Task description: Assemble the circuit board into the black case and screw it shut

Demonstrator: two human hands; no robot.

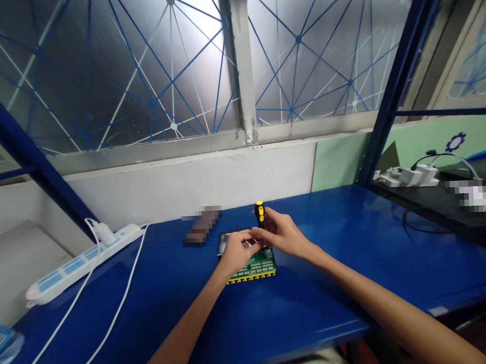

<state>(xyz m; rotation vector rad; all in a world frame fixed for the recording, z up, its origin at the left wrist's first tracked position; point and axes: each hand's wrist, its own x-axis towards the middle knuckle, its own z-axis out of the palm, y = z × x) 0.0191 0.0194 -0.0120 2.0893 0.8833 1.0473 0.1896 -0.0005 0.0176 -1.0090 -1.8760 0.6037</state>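
The circuit board (257, 267) lay on the table (330, 242). Over its far right part, the right hand (286, 234), the nearer one, held a screwdriver (259, 208), long axis upright. The left hand (235, 251) arched over the board's left side; whether it pinched anything, I couldn't tell.

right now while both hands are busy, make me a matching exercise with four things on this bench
Things:
1. screwdriver
2. circuit board
3. power strip
4. table

Descriptions:
A. white, with a plug in it
B. blue, flat surface below the hands
C. handle upright in the right hand, yellow and black
D. green, yellow along its near side, partly covered by the left hand

Pairs: 1-C, 2-D, 3-A, 4-B
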